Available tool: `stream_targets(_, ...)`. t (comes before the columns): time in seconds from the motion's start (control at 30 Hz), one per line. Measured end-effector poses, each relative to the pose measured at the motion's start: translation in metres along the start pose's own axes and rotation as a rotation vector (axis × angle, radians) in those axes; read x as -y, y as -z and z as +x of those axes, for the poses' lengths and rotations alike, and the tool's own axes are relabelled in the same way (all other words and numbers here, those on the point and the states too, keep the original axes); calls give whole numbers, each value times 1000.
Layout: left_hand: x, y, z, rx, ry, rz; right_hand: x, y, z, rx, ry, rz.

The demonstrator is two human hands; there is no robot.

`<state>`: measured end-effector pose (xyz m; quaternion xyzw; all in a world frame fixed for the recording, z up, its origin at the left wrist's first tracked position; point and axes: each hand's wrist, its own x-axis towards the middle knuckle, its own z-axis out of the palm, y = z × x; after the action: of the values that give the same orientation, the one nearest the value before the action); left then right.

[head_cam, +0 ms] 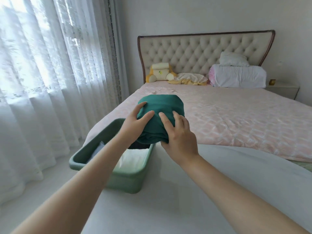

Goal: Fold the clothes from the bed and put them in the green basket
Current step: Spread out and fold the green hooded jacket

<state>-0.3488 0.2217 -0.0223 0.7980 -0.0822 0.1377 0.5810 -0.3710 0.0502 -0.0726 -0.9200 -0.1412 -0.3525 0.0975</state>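
Left hand [133, 125], right hand [179, 137], teal garment [160, 105] between

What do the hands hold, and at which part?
Both hands grip the folded green garment: left hand on its left side, right hand on its near right edge.

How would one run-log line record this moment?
hands: left hand and right hand grip folded teal garment | position: above green basket | basket: white cloth inside

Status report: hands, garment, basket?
Left hand, right hand grip folded green garment. Held by green basket, not yet in. White laundry inside. Nothing in the way.
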Motion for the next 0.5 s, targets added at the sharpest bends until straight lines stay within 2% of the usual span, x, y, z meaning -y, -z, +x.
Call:
stream_targets(0.23, 42, 84, 10, -78, 79, -19, 81, -38, 39, 82, 100, -43)
stream_targets(0.4, 92, 108, -1, -59, 183, 70, 113, -67, 28, 397, 132, 11)
stream_targets(0.5, 106, 110, 3, -48, 218, 133, 110, -67, 29, 432, 92, 149)
